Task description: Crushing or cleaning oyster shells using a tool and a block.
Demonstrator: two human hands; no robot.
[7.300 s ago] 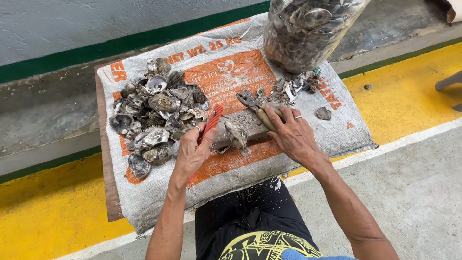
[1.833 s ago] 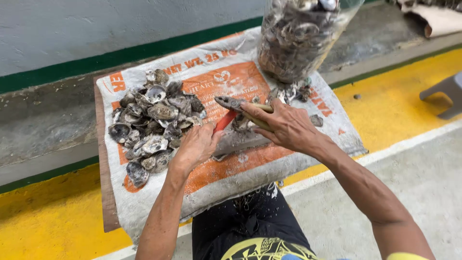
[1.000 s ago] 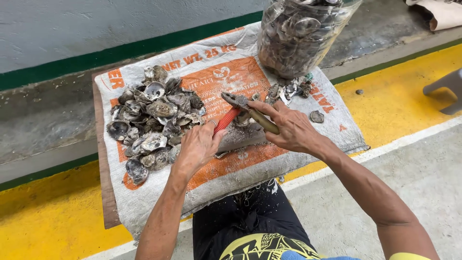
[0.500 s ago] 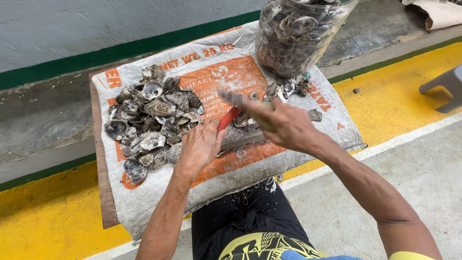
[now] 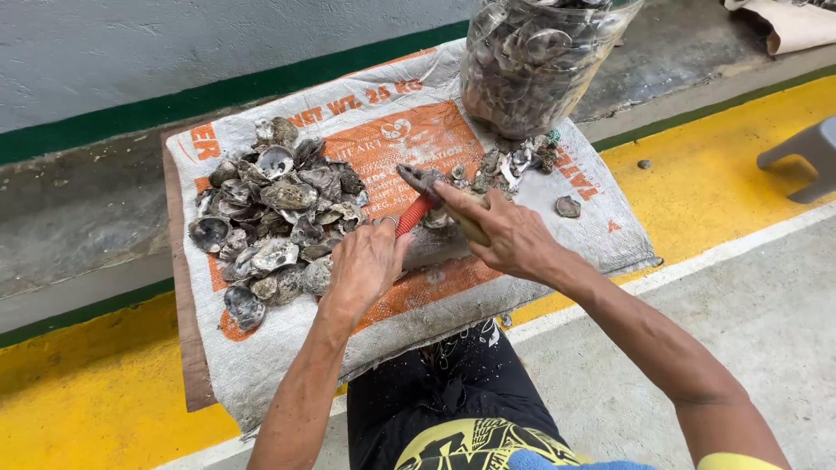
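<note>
My left hand (image 5: 366, 265) grips a red-handled tool (image 5: 414, 213) over the middle of a white and orange woven sack (image 5: 396, 130) spread on a board. My right hand (image 5: 509, 235) is closed on a wooden-handled tool (image 5: 466, 224) whose grey metal head (image 5: 416, 178) sits just above the red handle. A small shell lies under the two tools, mostly hidden by my fingers. A heap of grey oyster shells (image 5: 274, 204) lies on the sack to the left of my left hand.
A clear bag full of shells (image 5: 535, 61) stands at the sack's far right, with loose shell bits (image 5: 514, 161) at its base and one shell (image 5: 568, 206) apart. A grey stool leg (image 5: 801, 157) is at the right edge. Yellow floor paint surrounds the board.
Both hands stay over the sack's middle, and the right hand with its wooden-handled tool has shifted slightly up and down. The view has drifted a little.
</note>
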